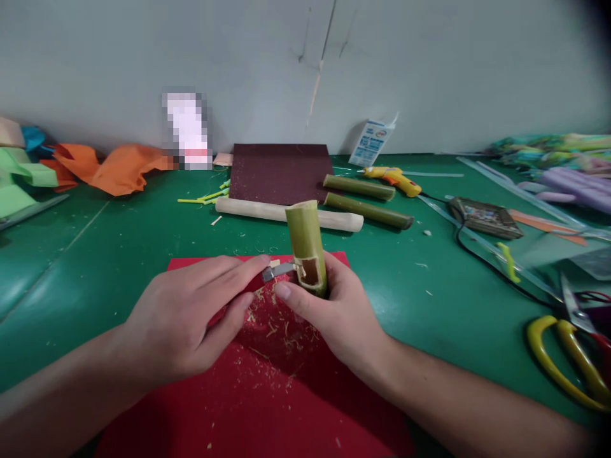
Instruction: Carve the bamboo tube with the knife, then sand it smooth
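While right grip [351, 313] wraps bamboo tube [304, 232] (notched), left grip [184, 312] clasps tool [268, 274].

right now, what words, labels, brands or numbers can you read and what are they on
No text here is readable.
Carton: blue print, too small and blurred to read.
Pale upright item: pixelated, so any text is hidden.
Dark box: patterned top, no lettering I can make out.
Tube and tool: no lettering visible.
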`<state>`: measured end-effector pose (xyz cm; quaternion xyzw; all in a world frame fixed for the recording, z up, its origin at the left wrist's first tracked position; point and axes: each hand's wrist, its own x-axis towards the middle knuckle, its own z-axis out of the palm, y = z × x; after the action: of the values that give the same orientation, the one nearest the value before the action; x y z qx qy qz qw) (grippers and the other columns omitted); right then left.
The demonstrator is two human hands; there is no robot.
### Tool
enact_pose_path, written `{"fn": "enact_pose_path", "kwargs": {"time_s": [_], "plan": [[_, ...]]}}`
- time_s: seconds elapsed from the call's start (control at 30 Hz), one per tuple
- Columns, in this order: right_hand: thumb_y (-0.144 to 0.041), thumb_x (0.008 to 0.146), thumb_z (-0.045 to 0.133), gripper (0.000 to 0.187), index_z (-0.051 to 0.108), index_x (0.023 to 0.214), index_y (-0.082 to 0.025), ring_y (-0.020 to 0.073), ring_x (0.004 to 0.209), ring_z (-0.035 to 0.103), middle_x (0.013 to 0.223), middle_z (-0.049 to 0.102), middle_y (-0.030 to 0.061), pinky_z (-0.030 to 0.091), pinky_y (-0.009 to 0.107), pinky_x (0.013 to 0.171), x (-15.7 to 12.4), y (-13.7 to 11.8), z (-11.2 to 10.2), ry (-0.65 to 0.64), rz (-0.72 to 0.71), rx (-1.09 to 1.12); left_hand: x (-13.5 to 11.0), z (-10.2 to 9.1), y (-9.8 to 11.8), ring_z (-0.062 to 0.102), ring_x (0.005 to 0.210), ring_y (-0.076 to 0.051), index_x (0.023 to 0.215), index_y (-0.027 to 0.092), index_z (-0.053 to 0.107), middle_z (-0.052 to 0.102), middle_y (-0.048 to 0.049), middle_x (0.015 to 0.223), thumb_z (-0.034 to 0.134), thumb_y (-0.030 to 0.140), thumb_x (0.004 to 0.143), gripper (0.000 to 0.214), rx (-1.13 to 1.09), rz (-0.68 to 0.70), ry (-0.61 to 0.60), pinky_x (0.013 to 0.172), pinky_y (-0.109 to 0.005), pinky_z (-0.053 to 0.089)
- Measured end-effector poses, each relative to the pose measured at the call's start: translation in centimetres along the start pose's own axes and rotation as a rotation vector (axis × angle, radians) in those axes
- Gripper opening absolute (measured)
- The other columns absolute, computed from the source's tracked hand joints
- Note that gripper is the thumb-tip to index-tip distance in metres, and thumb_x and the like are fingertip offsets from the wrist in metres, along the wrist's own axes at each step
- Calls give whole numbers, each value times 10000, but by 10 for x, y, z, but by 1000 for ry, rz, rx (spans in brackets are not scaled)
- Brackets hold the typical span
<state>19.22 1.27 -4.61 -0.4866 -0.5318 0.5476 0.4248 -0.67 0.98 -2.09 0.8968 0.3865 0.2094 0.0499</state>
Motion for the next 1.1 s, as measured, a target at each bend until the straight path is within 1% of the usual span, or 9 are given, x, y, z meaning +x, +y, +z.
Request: {"fn": "enact_pose_path", "kwargs": {"time_s": [0.27, 0.4, 0.47, 0.6, 0.73, 0.87, 0.93, 1.0, 1.1], "plan": [[-407, 733, 655, 256, 513, 836, -219, 98, 609, 443, 701, 510, -43, 382, 230, 535, 2, 1, 1, 46, -74, -137, 0, 0, 1, 575, 1031, -170, 1284, 186, 411, 585, -57, 1190, 417, 203, 876, 408, 65, -21, 12, 847, -245, 474], [-294, 753, 620, 175, 508, 866, -222, 108, 589, 429, 692, 487, -38, 370, 244, 519, 2, -1, 2, 67, -86, -195, 1, -5, 6, 638, 835, -177, 1174, 232, 474, 640, -35, 1056, 422, 329, 883, 311, 107, -181, 6, 603, -230, 511], [-237, 755, 595, 257, 501, 993, -234, 111, 582, 431, 727, 497, -33, 370, 245, 502, 1, -2, 4, 43, -78, -187, 0, -10, 9, 644, 727, -177, 1145, 249, 484, 656, -24, 983, 423, 366, 875, 301, 132, -227, -3, 527, -235, 497], [-191, 769, 551, 540, 371, 1273, -259, 134, 676, 509, 916, 561, 10, 435, 264, 581, -3, -2, 7, -32, -84, -180, -2, -19, 12, 643, 769, -195, 1226, 309, 483, 646, -23, 973, 363, 286, 876, 370, 168, -131, -94, 615, -274, 526], [-195, 792, 527, 629, 287, 1366, -292, 185, 901, 558, 1108, 575, 34, 450, 320, 781, -4, 5, 6, -49, -149, -299, -2, -19, 13, 634, 825, -211, 1229, 300, 516, 640, -49, 925, 357, 272, 871, 393, 160, -95, -108, 666, -288, 538], [-221, 783, 541, 675, 259, 1395, -266, 234, 1004, 544, 1158, 571, 63, 423, 373, 853, -4, 8, 2, -25, -204, -410, -1, -12, 12, 629, 795, -193, 1192, 278, 553, 632, -52, 866, 340, 308, 897, 364, 133, -126, -113, 691, -293, 540], [-217, 784, 540, 649, 289, 1381, -256, 209, 927, 559, 1085, 591, 54, 445, 344, 804, -4, 4, 2, -35, -168, -357, -2, -10, 11, 626, 773, -174, 1190, 274, 550, 629, -45, 869, 346, 313, 907, 350, 121, -141, -105, 708, -290, 535], [-205, 789, 526, 576, 352, 1336, -254, 160, 774, 556, 963, 601, 25, 467, 289, 684, -4, -2, 4, -74, -110, -224, -3, -10, 10, 621, 745, -156, 1194, 273, 541, 626, -40, 892, 359, 312, 912, 338, 118, -150, -85, 719, -289, 530], [-196, 800, 500, 493, 407, 1282, -250, 119, 630, 513, 827, 577, -7, 446, 237, 540, -3, -7, 6, -136, -71, -55, -3, -12, 10, 615, 723, -140, 1190, 273, 538, 622, -36, 912, 369, 314, 915, 326, 118, -152, -60, 720, -284, 524]]}}
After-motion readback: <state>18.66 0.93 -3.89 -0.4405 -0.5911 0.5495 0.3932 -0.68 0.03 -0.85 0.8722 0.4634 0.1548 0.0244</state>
